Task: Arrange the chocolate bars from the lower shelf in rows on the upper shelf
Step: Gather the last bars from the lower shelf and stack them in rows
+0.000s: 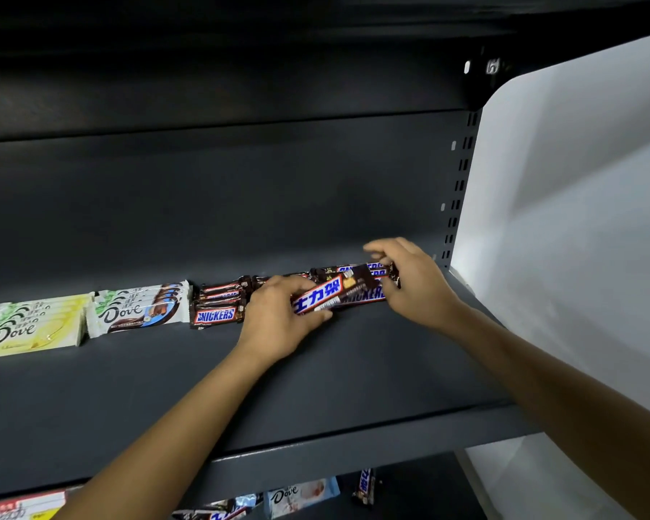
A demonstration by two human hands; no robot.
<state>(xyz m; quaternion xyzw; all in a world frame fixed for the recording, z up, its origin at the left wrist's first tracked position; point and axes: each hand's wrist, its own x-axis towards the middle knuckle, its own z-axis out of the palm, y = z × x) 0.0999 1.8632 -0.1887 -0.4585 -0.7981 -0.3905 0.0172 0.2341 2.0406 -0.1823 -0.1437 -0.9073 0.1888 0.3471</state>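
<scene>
We have both hands on the upper shelf point(316, 369), at the right end of the row of bars. Our left hand point(278, 313) grips the near end of a Snickers bar point(334, 292), thumb under and fingers point(297, 285) curled over it; our right hand point(409, 279) pinches its far end, fingers narrow around the wrapper. The bar lies tilted across a Snickers stack point(368, 273) beneath it. Left of it sit another Snickers stack point(218, 305), then white Dove bars point(139, 307) and yellow Dove bars point(34, 328). On the lower shelf point(409, 486) a few bars point(301, 495) lie loose.
</scene>
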